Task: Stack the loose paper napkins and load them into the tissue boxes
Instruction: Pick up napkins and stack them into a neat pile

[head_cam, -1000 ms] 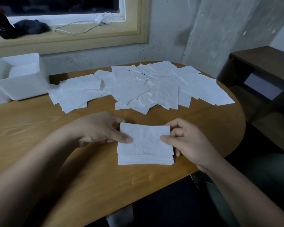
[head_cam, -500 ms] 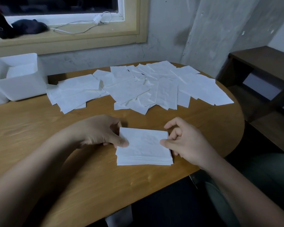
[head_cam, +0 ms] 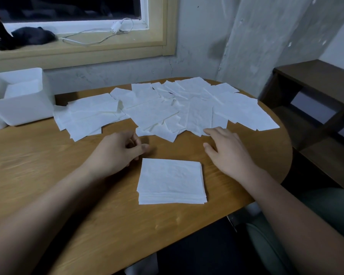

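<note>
the napkin stack (head_cam: 171,180) lies squared on the table (head_cam: 48,165) close to you, between your forearms, and touches neither hand. it looks light and soft, so take it gently by two opposite edges. your left hand (head_cam: 117,153) is loosely curled and empty. your right hand (head_cam: 228,153) is flat, its fingers (head_cam: 209,132) at the loose napkins (head_cam: 167,108).

The left forearm (head_cam: 48,205) and right forearm (head_cam: 290,207), both bare, reach in from the near side, angled toward each other. The left grip (head_cam: 117,153) is palm down, fingers loosely curled under, thumb beside the forefinger, holding nothing. The right grip (head_cam: 227,153) is flatter, palm down, fingers straight and slightly spread, pointing far and left.
</note>
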`<move>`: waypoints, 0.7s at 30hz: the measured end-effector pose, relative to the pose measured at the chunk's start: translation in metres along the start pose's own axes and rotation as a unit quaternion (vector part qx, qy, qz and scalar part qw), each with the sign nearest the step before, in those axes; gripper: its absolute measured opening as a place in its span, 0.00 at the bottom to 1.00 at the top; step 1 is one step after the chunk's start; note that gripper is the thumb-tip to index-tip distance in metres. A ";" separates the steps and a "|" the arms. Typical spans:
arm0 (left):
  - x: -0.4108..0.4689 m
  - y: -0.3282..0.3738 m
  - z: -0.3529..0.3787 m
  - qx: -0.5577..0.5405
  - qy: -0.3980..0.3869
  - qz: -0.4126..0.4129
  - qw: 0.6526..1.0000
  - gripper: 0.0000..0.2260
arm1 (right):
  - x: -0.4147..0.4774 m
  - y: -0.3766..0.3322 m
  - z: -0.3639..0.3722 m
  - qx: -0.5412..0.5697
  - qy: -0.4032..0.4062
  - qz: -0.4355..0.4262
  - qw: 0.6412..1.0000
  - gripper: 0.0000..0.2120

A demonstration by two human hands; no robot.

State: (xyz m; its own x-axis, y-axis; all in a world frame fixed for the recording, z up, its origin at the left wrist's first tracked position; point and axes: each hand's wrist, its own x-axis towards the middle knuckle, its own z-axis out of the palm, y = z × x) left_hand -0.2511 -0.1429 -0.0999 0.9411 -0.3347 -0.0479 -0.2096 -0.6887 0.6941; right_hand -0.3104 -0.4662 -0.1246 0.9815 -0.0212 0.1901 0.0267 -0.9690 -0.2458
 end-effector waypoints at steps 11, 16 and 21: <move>-0.001 0.002 0.000 0.017 0.004 0.011 1.000 0.07 | -0.020 0.002 0.004 -0.042 0.051 -0.047 0.997 0.04; -0.005 0.008 -0.004 0.006 0.011 0.025 1.000 0.07 | -0.026 -0.004 -0.003 -0.028 0.055 -0.053 0.997 0.04; -0.007 0.014 -0.010 -0.035 0.022 0.065 0.997 0.04 | -0.033 -0.022 -0.031 0.113 0.099 -0.058 0.987 0.05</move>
State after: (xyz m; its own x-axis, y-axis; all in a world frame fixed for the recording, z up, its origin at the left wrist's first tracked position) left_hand -0.2585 -0.1441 -0.0829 0.9179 -0.3894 0.0760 -0.3133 -0.5939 0.7410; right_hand -0.3493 -0.4516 -0.0962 0.9137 0.0182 0.4059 0.2007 -0.8888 -0.4121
